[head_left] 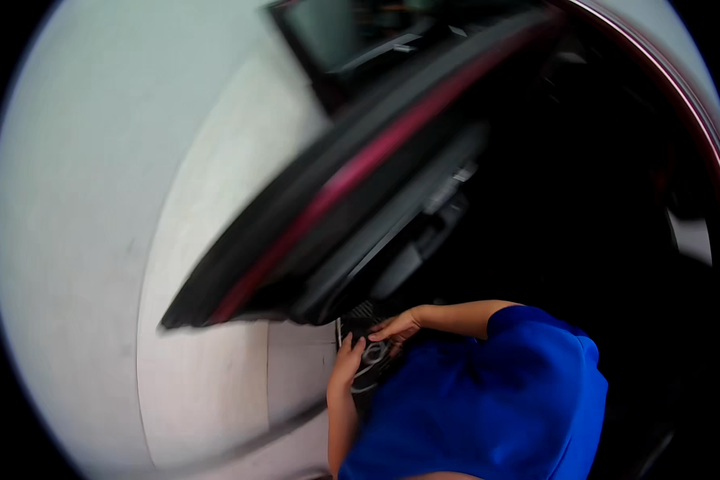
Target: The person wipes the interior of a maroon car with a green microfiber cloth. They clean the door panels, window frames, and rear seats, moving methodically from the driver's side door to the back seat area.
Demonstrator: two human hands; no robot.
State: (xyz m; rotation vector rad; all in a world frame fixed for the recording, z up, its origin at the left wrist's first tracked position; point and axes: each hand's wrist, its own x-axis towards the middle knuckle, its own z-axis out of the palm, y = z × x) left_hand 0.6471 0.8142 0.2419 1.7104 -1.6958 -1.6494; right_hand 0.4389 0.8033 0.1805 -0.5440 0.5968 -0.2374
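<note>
Low in the middle of the head view, my left hand (348, 359) and my right hand (396, 330) are close together, fingertips nearly meeting. Between them is a dark object (363, 345), too dim and blurred to name. My right hand has its thumb over the dark object and its fingers curled at the side. The fingers of my left hand lie against its near left part; whether they grip it is unclear. A pale looped cable or cord (373, 353) lies beside the hands.
A car door (360, 165) with a red edge stands open just beyond my hands. Its inner panel has a handle area (450, 186). Pale floor (198, 372) spreads to the left. The car's dark interior and curved red door frame (660, 66) are at the right.
</note>
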